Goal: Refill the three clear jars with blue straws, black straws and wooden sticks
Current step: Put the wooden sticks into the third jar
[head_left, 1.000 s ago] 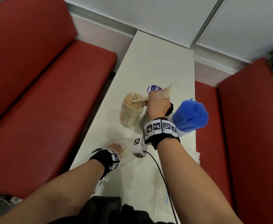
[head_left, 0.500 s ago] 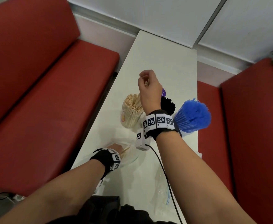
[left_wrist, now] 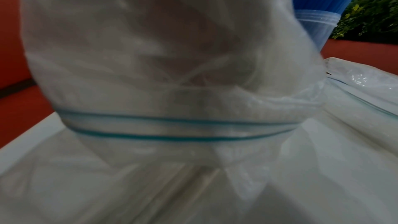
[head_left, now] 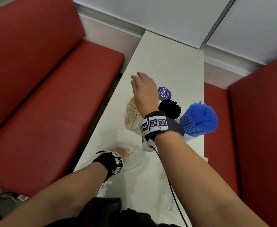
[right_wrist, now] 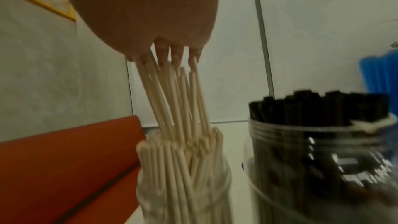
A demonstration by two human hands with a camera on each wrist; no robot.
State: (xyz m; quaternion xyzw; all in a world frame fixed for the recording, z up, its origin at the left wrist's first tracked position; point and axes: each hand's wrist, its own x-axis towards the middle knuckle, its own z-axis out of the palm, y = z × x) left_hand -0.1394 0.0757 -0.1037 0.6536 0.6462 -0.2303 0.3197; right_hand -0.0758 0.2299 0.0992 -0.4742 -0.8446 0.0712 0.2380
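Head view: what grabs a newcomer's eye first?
The blue straws fan out of their clear jar at the table's right edge, the brightest thing there, with the black straws just left of them. The right hand, fingers straight, is above the wooden sticks in the leftmost jar. The left hand is inside a clear zip bag nearer the person.

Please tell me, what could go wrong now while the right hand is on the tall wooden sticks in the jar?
1. The right hand presses flat on a few wooden sticks that stand higher than the rest in their jar; uneven pressure might bend or snap them.
2. That jar looks tightly packed, so a hard push could tip it toward the jar of black straws beside it.
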